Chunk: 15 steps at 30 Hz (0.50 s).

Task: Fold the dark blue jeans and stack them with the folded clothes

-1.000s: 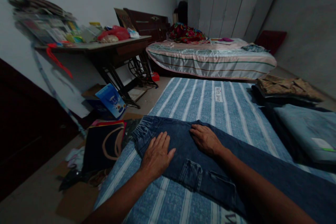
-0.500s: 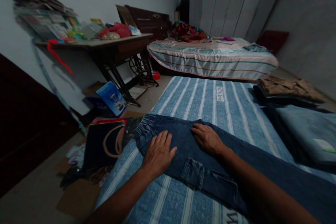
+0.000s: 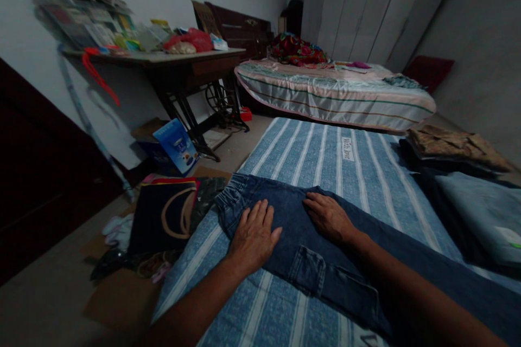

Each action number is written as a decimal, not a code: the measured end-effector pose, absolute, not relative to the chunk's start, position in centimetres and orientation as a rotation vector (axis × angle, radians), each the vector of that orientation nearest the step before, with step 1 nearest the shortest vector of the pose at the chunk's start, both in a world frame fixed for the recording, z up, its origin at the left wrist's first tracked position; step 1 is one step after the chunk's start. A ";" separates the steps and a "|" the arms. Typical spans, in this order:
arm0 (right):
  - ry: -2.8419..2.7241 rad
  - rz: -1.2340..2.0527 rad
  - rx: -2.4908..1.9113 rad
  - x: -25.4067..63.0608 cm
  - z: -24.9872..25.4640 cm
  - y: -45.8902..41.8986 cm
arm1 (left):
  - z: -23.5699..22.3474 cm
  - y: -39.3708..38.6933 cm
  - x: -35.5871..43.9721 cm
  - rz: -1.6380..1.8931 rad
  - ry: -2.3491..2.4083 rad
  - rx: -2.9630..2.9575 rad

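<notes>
A pair of dark blue jeans [image 3: 285, 211] lies flat and lengthwise doubled on a blue-and-white striped bed cover [image 3: 260, 143]. Its elastic waistband [image 3: 234, 195] points to the left, and the legs run off toward the lower right. Flat on the denim near the waistband rests my left hand [image 3: 254, 238], fingers stretched out. My right hand [image 3: 328, 214] presses on the upper edge of the jeans, fingers extended and slightly bent. A stitched side pocket [image 3: 309, 268] shows below and between the hands. My right forearm covers part of the legs.
Folded clothes, among them light blue jeans [image 3: 484, 211] and a brown patterned garment [image 3: 456, 143], are stacked on the right. Left of the bed are a dark bag [image 3: 157, 222], a blue box [image 3: 175, 146] and a sewing machine table [image 3: 163, 58]. Another bed [image 3: 325, 89] stands behind.
The whole view has shifted slightly, so things appear a little farther right. Both hands stay on the jeans in nearly the same places.
</notes>
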State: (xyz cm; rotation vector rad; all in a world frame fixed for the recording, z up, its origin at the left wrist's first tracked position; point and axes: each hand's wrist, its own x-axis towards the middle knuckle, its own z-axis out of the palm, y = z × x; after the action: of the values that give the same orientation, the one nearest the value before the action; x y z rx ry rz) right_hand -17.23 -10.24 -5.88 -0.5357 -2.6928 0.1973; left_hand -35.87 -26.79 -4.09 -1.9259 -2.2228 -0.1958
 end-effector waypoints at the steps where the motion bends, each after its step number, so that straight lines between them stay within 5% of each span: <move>1: -2.696 0.198 -0.536 -17.2 -5.9 -10.2 | -4.1 -26.8 -35.8 -0.193 -2.221 -1.924; 15: -2.911 0.087 -0.732 -25.0 1.0 -10.1 | -4.2 -27.0 -35.7 -0.226 -2.232 -1.906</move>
State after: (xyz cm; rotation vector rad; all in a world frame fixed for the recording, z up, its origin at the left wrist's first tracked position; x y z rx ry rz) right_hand -25.04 -10.12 1.04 -0.7321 -2.9108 0.0873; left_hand -35.73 -27.03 -4.16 -1.9064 -2.2315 -0.2262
